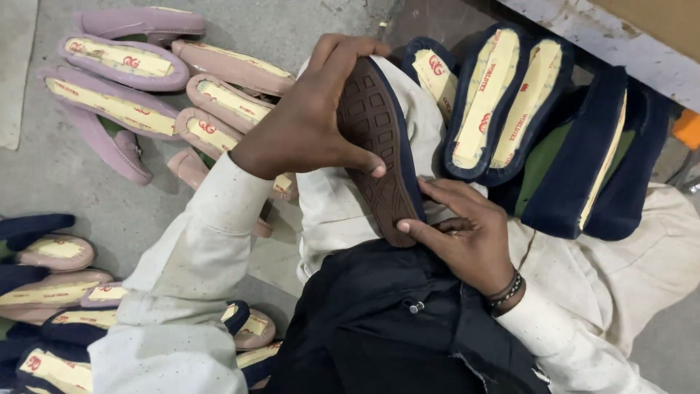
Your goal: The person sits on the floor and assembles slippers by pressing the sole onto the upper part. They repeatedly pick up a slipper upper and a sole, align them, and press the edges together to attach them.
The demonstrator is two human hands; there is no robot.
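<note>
**Pressing a sole onto a navy shoe, held across the lap**

In the middle of the frame the person holds a navy shoe [379, 149] upside down, its brown ribbed sole facing up, resting on the lap. The left hand [310, 120] wraps over the toe end, fingers curled round the far edge and thumb pressed flat on the sole. The right hand [467, 230] is at the heel end, its fingers laid together along the navy side and the fingertip pushing at the sole's rim.

To do this well, I'd judge the grip at the toe should stay firm so the shoe cannot twist, while the right fingertips work along the edge with even pressure, watching for any gap between sole and upper.

More navy shoes [510, 109] with yellow insoles lie at upper right; pink shoes [124, 80] are heaped on the grey floor [44, 168] at upper left.
</note>
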